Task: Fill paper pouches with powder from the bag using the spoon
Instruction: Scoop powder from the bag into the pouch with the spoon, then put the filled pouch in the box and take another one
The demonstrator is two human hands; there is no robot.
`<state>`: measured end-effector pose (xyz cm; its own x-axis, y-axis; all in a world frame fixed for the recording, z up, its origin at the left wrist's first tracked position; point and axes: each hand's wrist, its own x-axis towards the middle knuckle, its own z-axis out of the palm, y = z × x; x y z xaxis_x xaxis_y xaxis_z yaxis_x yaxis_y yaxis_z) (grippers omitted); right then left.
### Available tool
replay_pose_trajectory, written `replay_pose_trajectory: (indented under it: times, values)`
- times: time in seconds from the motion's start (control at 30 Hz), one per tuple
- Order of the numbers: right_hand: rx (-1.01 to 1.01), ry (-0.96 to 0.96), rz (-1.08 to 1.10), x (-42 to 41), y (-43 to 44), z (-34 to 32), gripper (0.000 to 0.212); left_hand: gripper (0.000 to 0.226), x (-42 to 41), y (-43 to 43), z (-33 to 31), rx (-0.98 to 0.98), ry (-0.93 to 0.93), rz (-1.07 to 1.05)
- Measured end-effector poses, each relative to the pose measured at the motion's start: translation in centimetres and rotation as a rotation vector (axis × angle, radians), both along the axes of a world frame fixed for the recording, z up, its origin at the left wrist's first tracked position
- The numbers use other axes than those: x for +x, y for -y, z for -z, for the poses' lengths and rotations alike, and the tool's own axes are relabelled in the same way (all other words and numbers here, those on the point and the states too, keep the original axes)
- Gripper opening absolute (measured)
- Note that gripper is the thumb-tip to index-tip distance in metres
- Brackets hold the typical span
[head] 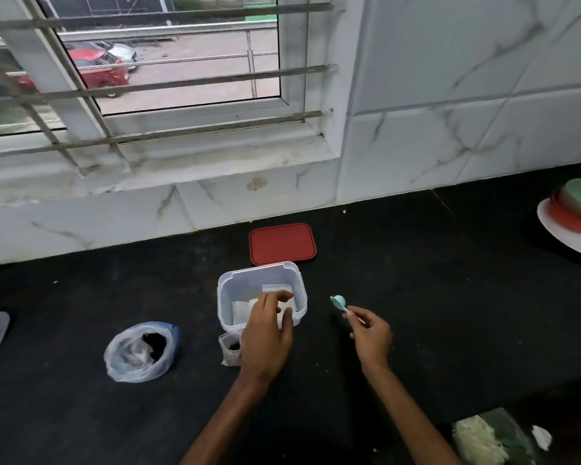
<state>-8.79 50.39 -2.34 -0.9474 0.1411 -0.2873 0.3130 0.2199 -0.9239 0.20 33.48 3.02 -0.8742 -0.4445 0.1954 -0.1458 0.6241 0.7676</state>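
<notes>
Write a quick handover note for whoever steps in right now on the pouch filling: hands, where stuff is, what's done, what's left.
Left hand: reaching into the clear tub, fingers at the empty paper pouches; grip unclear.
Right hand: pinching the blue spoon by its handle, bowl raised above the counter.
Powder bag: open, left of the tub.
One pouch with dark powder stands in front of the tub.
Red lid: off, behind the tub.
Left: take out the next pouch, spoon powder in, repeat.

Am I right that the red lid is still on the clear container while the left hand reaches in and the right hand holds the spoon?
Not quite. The head view shows the red lid lying flat on the counter behind the clear container, which is open. The rest holds: the left hand reaches into it and the right hand holds the spoon.
</notes>
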Motion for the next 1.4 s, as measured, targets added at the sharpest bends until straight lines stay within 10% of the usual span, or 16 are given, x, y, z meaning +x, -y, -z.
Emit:
replay_pose_trajectory:
  times: [0.43, 0.57, 0.83, 1.4]
  values:
    - [0.670, -0.423, -0.421, 0.8, 0.0, 4.7, 0.023, 0.021, 1.9, 2.3, 0.3, -0.080, 0.060, 0.014]
    - [0.496, -0.565, -0.490, 2.6, 2.2, 2.1, 0.016, 0.018, 4.8, 8.7, -0.3, 0.183, -0.128, -0.296]
    - [0.380, -0.459, -0.932, 7.2, 9.7, 1.6, 0.026, 0.039, 9.1, 13.0, 3.9, 0.153, 0.271, -0.059]
    - [0.469, -0.531, -0.804, 8.6, 11.8, 0.3, 0.006, 0.014, 8.7, 12.0, 5.4, 0.218, 0.156, -0.032]
